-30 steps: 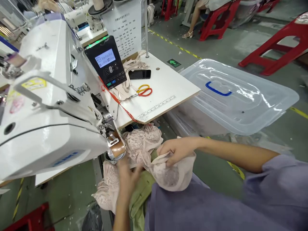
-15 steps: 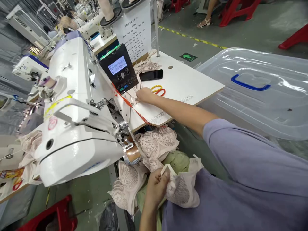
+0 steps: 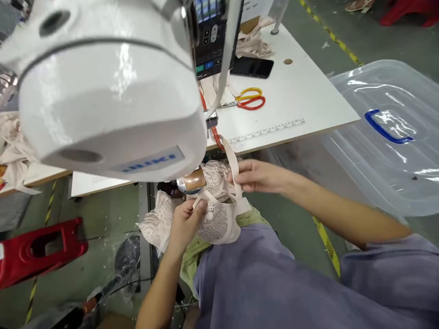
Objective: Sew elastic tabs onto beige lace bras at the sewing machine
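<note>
A beige lace bra [image 3: 219, 225] lies over my lap, just in front of the sewing machine's copper-coloured arm end [image 3: 193, 181]. My left hand [image 3: 187, 221] pinches its upper edge between thumb and fingers. Between the fingers of my right hand [image 3: 252, 176] is a beige strap [image 3: 232, 157], which loops up toward the table edge and hangs down to the bra. More lace bra pieces [image 3: 158, 214] rest beneath and to the left. The white machine head [image 3: 113, 109] looms over the left side and hides the needle area.
Scissors [image 3: 252, 104] with red and yellow handles, a black phone [image 3: 255, 67] and beige straps [image 3: 254, 45] lie on the white table [image 3: 291, 98]. A clear plastic lid [image 3: 387, 178] with a blue handle is at right. A red stool [image 3: 41, 251] stands at lower left.
My right hand has come back from the straps on the table to the bra, bringing a strap. My left hand keeps its pinch on the bra. The view has moved closer to the machine.
</note>
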Demonstrator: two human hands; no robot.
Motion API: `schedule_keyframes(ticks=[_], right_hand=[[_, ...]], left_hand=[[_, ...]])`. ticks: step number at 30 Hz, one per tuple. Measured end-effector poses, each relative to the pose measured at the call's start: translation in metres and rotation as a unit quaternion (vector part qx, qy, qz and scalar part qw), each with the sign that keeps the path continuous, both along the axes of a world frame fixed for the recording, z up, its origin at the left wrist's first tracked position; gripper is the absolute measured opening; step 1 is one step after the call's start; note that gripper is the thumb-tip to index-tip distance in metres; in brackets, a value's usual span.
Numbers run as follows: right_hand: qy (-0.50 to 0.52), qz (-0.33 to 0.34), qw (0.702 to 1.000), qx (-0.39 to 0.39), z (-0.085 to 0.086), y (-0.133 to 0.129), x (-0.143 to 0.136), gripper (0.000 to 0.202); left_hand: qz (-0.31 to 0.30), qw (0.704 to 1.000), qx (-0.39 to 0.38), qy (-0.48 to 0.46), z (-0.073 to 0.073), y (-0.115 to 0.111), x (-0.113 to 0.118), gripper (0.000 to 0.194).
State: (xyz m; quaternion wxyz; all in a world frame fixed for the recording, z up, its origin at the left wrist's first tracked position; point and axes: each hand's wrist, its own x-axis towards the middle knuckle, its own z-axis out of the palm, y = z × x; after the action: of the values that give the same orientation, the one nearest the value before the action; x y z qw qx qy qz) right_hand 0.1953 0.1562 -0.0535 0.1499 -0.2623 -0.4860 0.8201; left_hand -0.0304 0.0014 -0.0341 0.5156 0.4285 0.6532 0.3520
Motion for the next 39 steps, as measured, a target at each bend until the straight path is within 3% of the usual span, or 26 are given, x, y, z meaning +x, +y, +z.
schedule_keyframes(ticks=[2,4,10,14,16,18,21,23,26,28,32,36,39], right_hand=[[0.004,0.014,1.000,0.018,0.002,-0.033,-0.002,0.029],[-0.006,0.012,0.996,0.086,0.008,-0.049,-0.007,0.026],[-0.015,0.034,0.974,0.224,0.025,-0.057,-0.027,0.023],[-0.019,-0.015,0.955,0.296,0.025,-0.065,-0.037,0.024],[-0.007,-0.053,0.959,0.278,0.025,-0.068,-0.040,0.025],[0.003,-0.076,0.971,0.225,0.026,-0.067,-0.042,0.025],[0.002,-0.059,0.985,0.163,0.030,-0.056,-0.042,0.027],[-0.002,-0.021,0.990,0.142,0.032,-0.042,-0.040,0.031],[-0.013,-0.002,0.994,0.113,0.034,-0.019,-0.038,0.038],[-0.031,-0.027,0.990,0.136,0.034,-0.005,-0.039,0.036],[-0.086,-0.080,0.962,0.247,0.032,0.014,-0.054,0.025],[-0.107,-0.174,0.893,0.400,0.030,0.022,-0.077,0.014],[-0.084,-0.189,0.852,0.480,0.030,0.025,-0.091,0.007]], left_hand=[[-0.021,0.999,0.017,0.028,0.006,-0.002,-0.002,0.049],[-0.040,0.998,0.025,0.052,0.010,-0.005,-0.001,0.047],[-0.088,0.992,0.043,0.075,0.016,-0.011,0.000,0.036],[-0.105,0.989,0.078,0.075,0.016,-0.014,0.001,0.030],[-0.089,0.986,0.115,0.084,0.011,-0.019,0.010,0.027],[-0.030,0.986,0.137,0.091,0.002,-0.026,0.023,0.026],[0.063,0.972,0.188,0.122,-0.011,-0.035,0.036,0.023],[0.042,0.944,0.267,0.188,-0.011,-0.034,0.032,0.024],[-0.048,0.891,0.352,0.282,0.002,-0.022,0.012,0.030],[-0.053,0.897,0.330,0.290,0.016,-0.010,-0.002,0.028],[-0.014,0.954,0.195,0.229,0.037,0.009,-0.014,0.029],[-0.019,0.971,0.143,0.190,0.043,0.015,-0.014,0.029],[-0.018,0.969,0.144,0.199,0.043,0.015,-0.015,0.027]])
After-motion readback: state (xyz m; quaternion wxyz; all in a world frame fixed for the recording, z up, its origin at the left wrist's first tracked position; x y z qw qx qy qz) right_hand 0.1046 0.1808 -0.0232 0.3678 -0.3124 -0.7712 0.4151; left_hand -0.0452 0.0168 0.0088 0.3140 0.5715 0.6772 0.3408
